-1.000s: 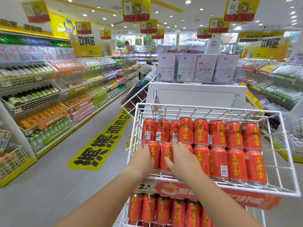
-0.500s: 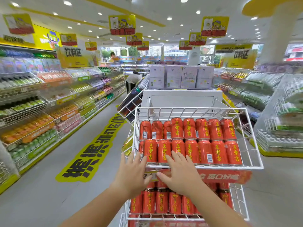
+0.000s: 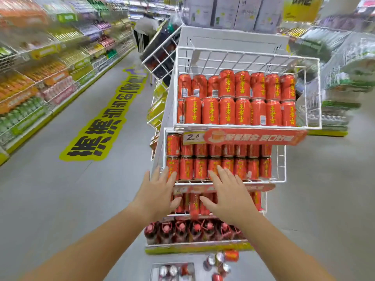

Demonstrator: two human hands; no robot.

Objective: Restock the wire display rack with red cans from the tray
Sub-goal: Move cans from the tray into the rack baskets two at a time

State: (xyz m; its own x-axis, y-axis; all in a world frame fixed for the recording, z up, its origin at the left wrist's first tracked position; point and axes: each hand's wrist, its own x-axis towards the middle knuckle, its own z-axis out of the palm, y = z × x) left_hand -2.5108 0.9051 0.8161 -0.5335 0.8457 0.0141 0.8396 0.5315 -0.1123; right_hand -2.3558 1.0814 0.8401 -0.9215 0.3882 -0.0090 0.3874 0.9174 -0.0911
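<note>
**me:** Both hands have come off the top basket since a second ago. Back then my fingers were on the front row of red cans up there; now my left hand [image 3: 157, 194] and right hand [image 3: 227, 196] are lower, out in front of the second basket [image 3: 281, 159] of the wire rack [image 3: 316, 94], and my view has tipped down to the floor.

**reply:** holding anything?

**me:** Nope. Both are spread flat, palms down, fingers apart, nothing pinched. Looks like I'm finished with the top basket [image 3: 246, 55] — its two front rows [image 3: 235, 111] look full — so I reckon I'm heading down for another load.

**reply:** where's the stock?

**me:** Below my wrists, near my feet. The tray [image 3: 155, 269] sits on the floor under my left forearm with a few cans [image 3: 174, 270] in it, and some loose cans [image 3: 220, 262] lie just beside it, under my right forearm. It's blurry down there, so I can't count them. Hands are well apart from the tray, so it'll take a proper bend.
</note>
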